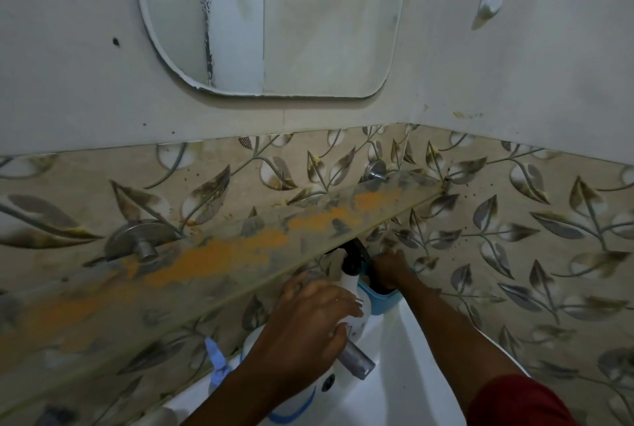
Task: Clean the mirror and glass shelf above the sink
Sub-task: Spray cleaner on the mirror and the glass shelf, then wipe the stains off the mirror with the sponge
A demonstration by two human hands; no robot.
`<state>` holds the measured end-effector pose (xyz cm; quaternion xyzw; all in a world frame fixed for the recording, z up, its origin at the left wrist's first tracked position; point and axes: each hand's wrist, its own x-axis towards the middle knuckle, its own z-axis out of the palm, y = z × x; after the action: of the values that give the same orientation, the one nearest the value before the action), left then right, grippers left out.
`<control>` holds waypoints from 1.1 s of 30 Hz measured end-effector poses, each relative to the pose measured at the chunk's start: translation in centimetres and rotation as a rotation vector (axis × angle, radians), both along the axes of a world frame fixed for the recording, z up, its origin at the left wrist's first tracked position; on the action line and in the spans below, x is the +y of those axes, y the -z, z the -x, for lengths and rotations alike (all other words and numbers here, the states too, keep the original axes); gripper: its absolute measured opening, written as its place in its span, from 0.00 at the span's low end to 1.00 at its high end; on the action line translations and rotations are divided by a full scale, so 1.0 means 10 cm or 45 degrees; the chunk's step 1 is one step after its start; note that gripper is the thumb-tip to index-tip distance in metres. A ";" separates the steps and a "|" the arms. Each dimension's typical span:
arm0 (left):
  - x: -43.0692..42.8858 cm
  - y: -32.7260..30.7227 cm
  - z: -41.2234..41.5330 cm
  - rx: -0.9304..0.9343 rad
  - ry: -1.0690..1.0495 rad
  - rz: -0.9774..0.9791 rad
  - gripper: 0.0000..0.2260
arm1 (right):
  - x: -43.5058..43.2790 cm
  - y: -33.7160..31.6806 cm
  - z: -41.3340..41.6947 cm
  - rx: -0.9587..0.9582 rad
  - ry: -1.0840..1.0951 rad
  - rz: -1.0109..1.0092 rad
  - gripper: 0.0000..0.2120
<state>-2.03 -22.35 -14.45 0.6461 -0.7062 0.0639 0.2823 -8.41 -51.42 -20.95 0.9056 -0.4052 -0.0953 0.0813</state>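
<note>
Wrapping around the white body of a spray bottle (351, 292), the fingers of the left hand (308, 316) are seen closed on it, just below its black trigger head (353, 254). The bottle is held upright over the back edge of the white sink (404, 388), directly above the metal faucet spout (356, 358). The right hand (389, 269) is reached into a blue container (377, 300) set at the back corner of the sink, beside the bottle; whether anything is gripped there cannot be told, since the fingers are hidden by the container and the shelf edge. A dark red sleeve (518, 401) is seen on the right arm. The glass shelf (240, 250) is fixed just above both hands on two round metal brackets (140, 240), and its surface is smeared with orange and grey residue along its length. A leaf-patterned tile band (514, 220) runs behind it. The mirror (274, 31) is mounted higher on the plain wall, streaked, with yellowish marks near its top. A second bottle with a pale blue trigger (214, 357) is partly seen under the shelf at the left of the sink.
</note>
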 end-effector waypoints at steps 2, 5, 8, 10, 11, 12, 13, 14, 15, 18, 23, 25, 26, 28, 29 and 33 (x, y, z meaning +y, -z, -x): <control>-0.03 -0.02 0.01 0.001 0.000 0.034 0.15 | -0.01 -0.14 0.04 -0.012 -0.027 0.059 0.14; -0.06 -0.08 0.03 0.053 0.002 0.100 0.15 | -0.01 -0.41 0.16 -0.161 -0.065 0.149 0.07; -0.08 -0.16 0.05 0.195 -0.001 0.115 0.15 | 0.06 -0.69 0.35 -0.424 -0.047 0.251 0.08; -0.11 -0.19 0.07 0.278 -0.018 0.112 0.15 | 0.13 -0.86 0.52 -0.680 0.001 0.238 0.08; -0.13 -0.20 0.09 0.311 -0.039 0.119 0.15 | 0.17 -0.93 0.62 -0.799 0.030 0.185 0.08; -0.13 -0.19 0.11 0.344 -0.064 0.123 0.14 | 0.21 -0.98 0.71 -0.915 0.068 0.095 0.08; -0.14 -0.20 0.16 0.387 -0.080 0.111 0.13 | 0.26 -1.05 0.83 -1.023 0.116 -0.017 0.08; -0.14 -0.20 0.21 0.445 -0.098 0.084 0.13 | 0.34 -1.11 0.94 -1.131 0.158 -0.148 0.09; -0.13 -0.21 0.29 0.515 -0.130 0.055 0.13 | 0.44 -1.19 1.06 -1.247 0.189 -0.277 0.09; -0.03 -0.28 0.57 0.796 -0.239 -0.136 0.12 | 0.88 -1.40 1.36 -1.601 0.281 -0.644 0.03; 0.09 -0.91 0.92 1.509 -0.156 -0.414 0.23 | 1.77 -1.71 1.67 -2.147 0.296 -1.410 0.09; 0.14 -1.18 0.94 1.726 -0.064 -0.316 0.15 | 2.00 -1.82 1.68 -2.191 0.263 -1.700 0.12; 0.18 -1.29 0.94 1.832 -0.026 -0.234 0.11 | 2.08 -1.88 1.66 -2.204 0.256 -1.833 0.13; 0.23 -1.47 0.90 1.868 -0.033 -0.053 0.12 | 2.20 -2.00 1.58 -2.236 0.213 -2.037 0.14; 0.25 -1.55 0.85 1.802 -0.056 0.036 0.12 | 2.24 -2.04 1.54 -2.246 0.172 -2.094 0.15; 0.36 -2.00 0.59 1.229 -0.053 0.306 0.09 | 2.36 -2.26 1.26 -2.264 -0.136 -2.135 0.22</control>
<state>-7.93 -18.76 5.58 0.5787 -0.4697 -0.1559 0.6482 -20.99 -27.85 1.62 0.4425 -0.0951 0.3286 -0.8289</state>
